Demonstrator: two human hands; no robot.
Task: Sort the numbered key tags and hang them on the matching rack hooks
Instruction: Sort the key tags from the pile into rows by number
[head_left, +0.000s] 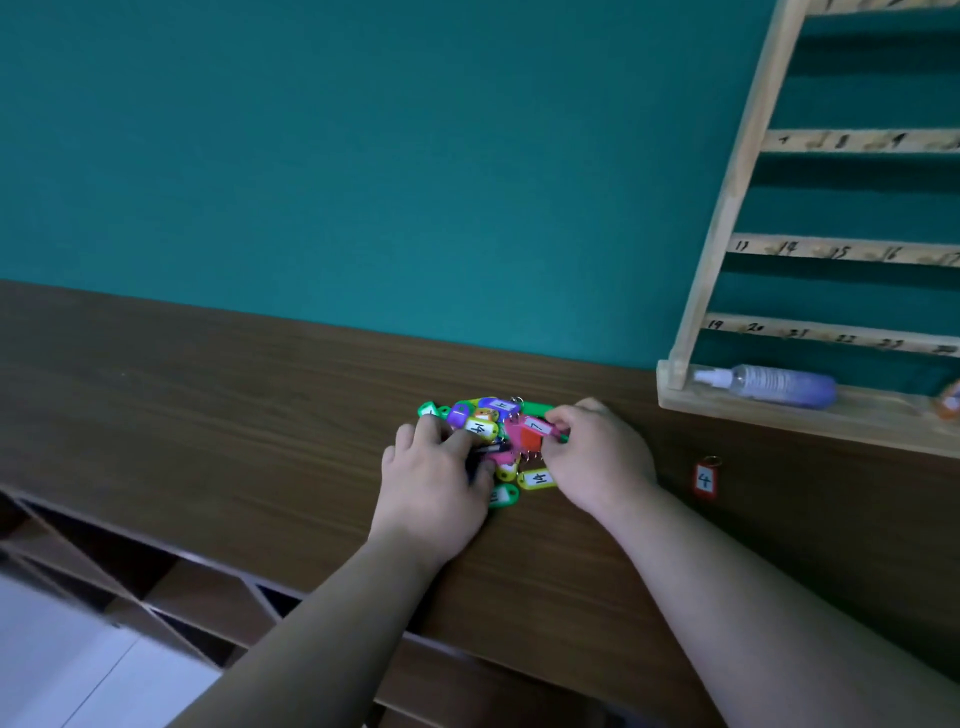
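So: tags (493, 441) heaped near tabletop's (208, 415) back edge, beside rack (727, 208). Right hand (597, 457) pinches pink 7 (535, 428); left hand (431, 483) on tags, grip unclear. Likely light, slick; rings may snag, so pinch the body.

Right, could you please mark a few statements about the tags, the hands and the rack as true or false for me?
1. Both the left hand and the right hand are at the pile of key tags. True.
2. The red tag marked 4 sits inside the pile. False: it lies alone on the table, to the right of the right hand.
3. A spray bottle lies on its side on the rack's base. True.
4. The right hand pinches a green tag. False: it pinches a pink tag marked 7.
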